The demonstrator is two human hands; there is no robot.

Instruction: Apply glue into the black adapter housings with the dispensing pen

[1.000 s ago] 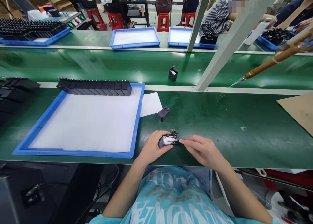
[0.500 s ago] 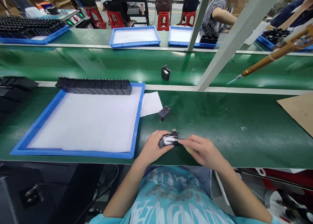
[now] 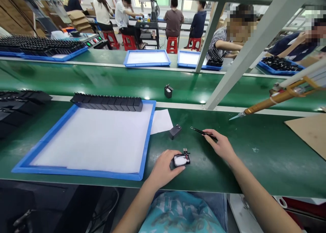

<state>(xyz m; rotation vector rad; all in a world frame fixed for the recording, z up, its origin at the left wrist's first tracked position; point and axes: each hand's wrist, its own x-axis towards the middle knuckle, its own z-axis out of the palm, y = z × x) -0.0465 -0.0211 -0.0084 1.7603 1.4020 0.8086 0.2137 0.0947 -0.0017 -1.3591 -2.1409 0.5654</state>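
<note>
My left hand (image 3: 165,168) grips an opened black charger housing (image 3: 181,159) near the bench's front edge. White material fills its inside, and metal prongs stick out at its far side. Black tweezers (image 3: 200,130) are pinched in my right hand (image 3: 219,144), their tips pointing left, above the bench and apart from the housing. Beyond my left hand lies a closed black plug adapter (image 3: 175,131) with its prongs up, next to a sheet of white paper (image 3: 162,121).
A blue tray (image 3: 145,155) lined with white paper is on the left, a row of black chargers (image 3: 107,102) along its far edge. Another charger unit (image 3: 168,91) sits on the green conveyor. A brown dispenser with a pale nozzle (image 3: 257,107) hangs at right. Cardboard (image 3: 309,128) lies far right.
My right hand has moved away from the housing, up and to the right, with the tweezers. My left hand still holds the housing. The head view has tilted upward.
</note>
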